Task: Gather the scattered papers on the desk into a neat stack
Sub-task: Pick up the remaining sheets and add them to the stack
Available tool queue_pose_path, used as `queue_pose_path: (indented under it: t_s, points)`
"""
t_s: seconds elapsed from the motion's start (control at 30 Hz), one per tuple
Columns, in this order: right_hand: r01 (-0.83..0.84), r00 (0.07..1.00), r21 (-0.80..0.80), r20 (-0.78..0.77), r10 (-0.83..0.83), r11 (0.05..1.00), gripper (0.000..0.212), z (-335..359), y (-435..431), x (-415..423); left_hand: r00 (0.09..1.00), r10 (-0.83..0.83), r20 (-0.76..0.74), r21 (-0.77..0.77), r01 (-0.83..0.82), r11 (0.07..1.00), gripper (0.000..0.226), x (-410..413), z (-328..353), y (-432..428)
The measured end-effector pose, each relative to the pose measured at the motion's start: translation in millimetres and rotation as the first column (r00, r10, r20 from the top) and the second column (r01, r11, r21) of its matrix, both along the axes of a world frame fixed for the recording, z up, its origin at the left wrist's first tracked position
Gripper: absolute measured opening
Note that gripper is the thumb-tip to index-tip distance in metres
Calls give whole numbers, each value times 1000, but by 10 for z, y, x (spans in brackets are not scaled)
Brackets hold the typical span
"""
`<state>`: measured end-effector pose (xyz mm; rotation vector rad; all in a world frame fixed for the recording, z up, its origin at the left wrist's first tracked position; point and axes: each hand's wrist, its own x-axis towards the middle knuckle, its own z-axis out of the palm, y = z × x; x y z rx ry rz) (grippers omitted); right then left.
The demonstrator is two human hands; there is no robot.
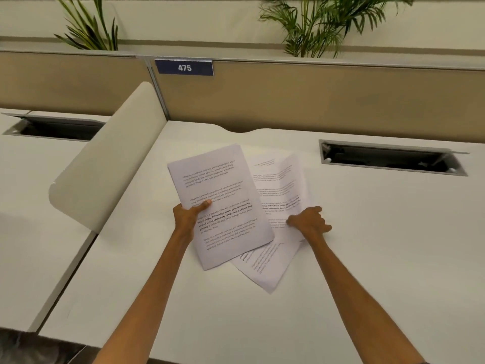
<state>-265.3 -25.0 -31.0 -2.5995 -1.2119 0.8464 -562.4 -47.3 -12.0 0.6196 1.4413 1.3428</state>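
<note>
My left hand grips a bundle of printed white sheets by its left edge, thumb on top, holding it tilted just above the white desk. To its right, my right hand pinches loose printed pages, whose right side curls upward. Another sheet lies flat on the desk below them, partly hidden under the bundle.
A curved cream divider stands at the desk's left side. An open cable slot is set in the desk at the back right, another on the neighbouring desk. A tan partition with a "475" label runs behind.
</note>
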Motion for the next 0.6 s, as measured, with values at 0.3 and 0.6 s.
queue_pose_path:
  t_s: [0.3,0.6]
  points:
    - [-63,998,20,-24,63,998,122,161,384,223,999,-13,-44,-3,13,1000,29,-148,18,27]
    - [-144,990,-14,0,144,989,98,56,495,4,998,10,-64,-32,-12,999,31,-253,-117,-28]
